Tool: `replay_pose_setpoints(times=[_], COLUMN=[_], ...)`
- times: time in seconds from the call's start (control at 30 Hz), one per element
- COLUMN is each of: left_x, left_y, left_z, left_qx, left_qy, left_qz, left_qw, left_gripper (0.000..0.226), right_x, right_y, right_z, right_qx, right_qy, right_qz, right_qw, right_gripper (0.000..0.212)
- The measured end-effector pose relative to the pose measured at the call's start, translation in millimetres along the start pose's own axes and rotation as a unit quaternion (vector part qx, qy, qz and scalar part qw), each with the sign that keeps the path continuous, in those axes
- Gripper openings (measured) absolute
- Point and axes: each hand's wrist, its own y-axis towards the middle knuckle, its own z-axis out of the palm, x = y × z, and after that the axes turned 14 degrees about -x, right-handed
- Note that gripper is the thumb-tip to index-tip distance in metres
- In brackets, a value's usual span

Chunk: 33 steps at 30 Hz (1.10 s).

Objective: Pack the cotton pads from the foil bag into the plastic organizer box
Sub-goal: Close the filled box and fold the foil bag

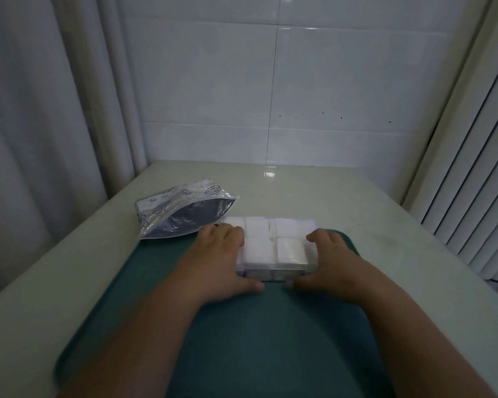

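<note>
We clasp the organizer box (273,272) at its short ends, left hand (220,254) and right hand (329,261) equally near; its long axis runs between them.

The square cotton pads (259,248) are white, the plastic organizer box (273,272) clear, the rounded mat (270,340) dark green, the foil bag (181,211) silvery-grey with dark outlined shell drawings, the smooth tabletop (342,202) pale greenish-cream, and the glossy wall tiles (328,81) white.
</note>
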Motion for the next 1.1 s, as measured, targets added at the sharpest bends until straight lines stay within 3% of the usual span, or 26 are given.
replay_pose_setpoints(times=[0.17,0.4,0.67,1.1], left_x=[-5.0,-16.3,-20.5,14.5], left_y=[-0.4,-1.2,-0.7,4.9], left_z=[11.9,15.3,9.1,-5.3], left_qx=[-0.051,-0.048,-0.028,-0.016], left_qy=[-0.009,0.017,0.012,-0.112], left_qz=[0.006,-0.022,-0.046,-0.051], left_qw=[0.999,0.998,0.998,0.992], left_gripper=[0.051,0.043,0.039,0.052], right_x=[4.9,10.8,19.8,5.8], right_y=[2.1,3.0,-0.6,-2.1], right_z=[8.5,19.9,23.6,-15.6], right_qx=[-0.035,-0.043,-0.029,0.003], right_qy=[-0.027,-0.029,-0.109,-0.030], right_qz=[0.000,0.033,0.020,-0.039], right_qw=[0.999,0.998,0.993,0.999], right_gripper=[0.079,0.071,0.072,0.064])
